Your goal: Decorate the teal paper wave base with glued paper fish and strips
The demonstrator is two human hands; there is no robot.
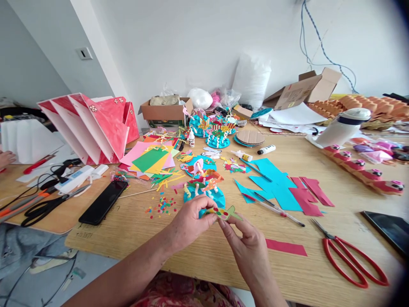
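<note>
Between my two hands is a small green paper fish (223, 212) with red and yellow dots. My left hand (191, 219) pinches its left end, fingers closed. My right hand (244, 238) grips its lower edge near the tail with thumb and fingers. Just behind them sits a round blue paper craft (219, 194) with curled paper strips and paper fish on top. A similar blue disc (191, 161) lies a little farther back. Tiny coloured paper dots (162, 205) are scattered on the table to the left of my left hand.
Red-handled scissors (348, 260), a red paper strip (287, 247) and pens (277, 209) lie to the right. Blue paper sheets (277, 183) are behind them. A black phone (104, 202) and black scissors (47, 207) lie left. Another person's hand (6, 158) shows at the far left.
</note>
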